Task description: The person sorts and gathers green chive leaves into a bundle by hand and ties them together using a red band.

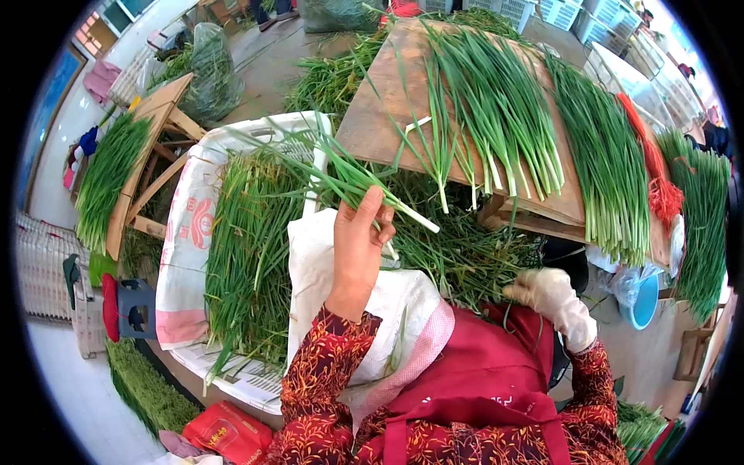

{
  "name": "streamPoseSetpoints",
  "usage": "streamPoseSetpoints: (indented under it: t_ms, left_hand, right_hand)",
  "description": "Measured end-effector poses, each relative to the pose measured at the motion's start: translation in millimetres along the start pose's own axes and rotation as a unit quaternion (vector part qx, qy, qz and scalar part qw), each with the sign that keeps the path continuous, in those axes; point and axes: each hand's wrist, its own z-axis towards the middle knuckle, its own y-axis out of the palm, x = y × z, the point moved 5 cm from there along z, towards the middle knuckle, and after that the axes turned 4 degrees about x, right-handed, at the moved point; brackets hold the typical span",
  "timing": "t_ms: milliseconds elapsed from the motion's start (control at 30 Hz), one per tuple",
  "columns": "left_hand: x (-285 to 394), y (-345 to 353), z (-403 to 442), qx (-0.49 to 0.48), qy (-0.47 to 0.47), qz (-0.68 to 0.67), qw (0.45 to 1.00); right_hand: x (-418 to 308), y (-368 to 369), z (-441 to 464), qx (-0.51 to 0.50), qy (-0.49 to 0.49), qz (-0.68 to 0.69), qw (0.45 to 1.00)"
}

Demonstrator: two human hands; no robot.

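Observation:
My bare left hand (358, 248) is closed around a small bunch of garlic chives (349, 182), thumb on top. Its white stem ends point right and down, and the green leaves fan out to the upper left. My right hand (554, 304), in a whitish glove, hovers by the red apron (484, 360), beside a heap of loose leaves (465, 252). Its fingers are curled together; whatever they may hold is hidden. In front of me, a wooden board (395, 93) carries a spread of chives (496, 108) with white ends toward me.
A white basket (298, 122) filled with chives (252, 240) stands at left, with a white woven sack (318, 248) beside it. More chives (601, 155) and red ties (663, 194) lie at right. A blue bucket (642, 301) is below them. A small wooden table (147, 147) stands far left.

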Motion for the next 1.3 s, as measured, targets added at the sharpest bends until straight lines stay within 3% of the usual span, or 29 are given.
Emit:
streamPoseSetpoints:
  t_ms: [67,200,267,400,533,600,700,767,867,933,1000,1033,1067,1133,1200,1267,1300]
  left_hand:
    - [-9,8,-6,0.001,0.005,0.026,1.000]
    - [-24,21,-9,-0.012,0.022,0.101,0.995]
    - [-28,22,-10,0.002,0.020,0.146,0.989]
    - [-26,18,-14,0.000,0.034,0.213,0.976]
    - [-43,10,-13,-0.099,-0.086,0.136,0.982]
    - [-62,1,-4,-0.090,-0.174,-0.012,0.980]
    - [-65,-2,-1,-0.081,-0.194,-0.069,0.975]
    - [-62,4,-8,-0.117,-0.229,-0.102,0.961]
    - [-78,-9,-7,-0.053,-0.243,-0.061,0.967]
    - [-71,-6,-6,-0.024,-0.200,-0.022,0.979]
    - [-56,-1,-7,-0.085,-0.129,0.072,0.985]
    - [-51,4,-12,-0.029,-0.134,0.035,0.990]
    - [-43,10,-14,0.022,-0.125,0.002,0.992]
    - [-37,7,-11,0.017,-0.100,-0.036,0.994]
    - [-29,-1,-5,0.005,-0.065,-0.048,0.997]
    - [-17,-9,-2,0.014,-0.024,-0.059,0.998]
    - [-2,-12,1,0.026,0.030,-0.044,0.998]
  right_hand:
    - [-13,-39,-1,0.178,-0.035,0.244,0.953]
    - [-89,-90,6,0.296,-0.187,0.223,0.910]
    - [-108,-86,23,0.287,-0.204,0.204,0.914]
    - [-108,-72,42,0.244,-0.170,0.333,0.895]
    - [-102,-63,47,0.204,-0.113,0.419,0.877]
    - [-100,-56,48,0.176,-0.094,0.462,0.864]
    - [-95,-48,49,0.182,-0.109,0.505,0.837]
    - [-94,-47,48,0.167,-0.111,0.499,0.843]
    - [-90,-49,44,0.202,-0.129,0.414,0.878]
    - [-89,-55,40,0.221,-0.143,0.385,0.884]
    - [-89,-61,32,0.239,-0.178,0.415,0.859]
    - [-87,-61,29,0.191,-0.142,0.461,0.855]
    - [-85,-62,26,0.165,-0.162,0.517,0.824]
    - [-81,-72,9,0.111,-0.161,0.639,0.743]
    - [-68,-77,-6,0.062,-0.157,0.698,0.696]
    - [-38,-69,-12,0.098,-0.236,0.668,0.699]
    - [-25,-59,-15,0.017,-0.206,0.615,0.761]
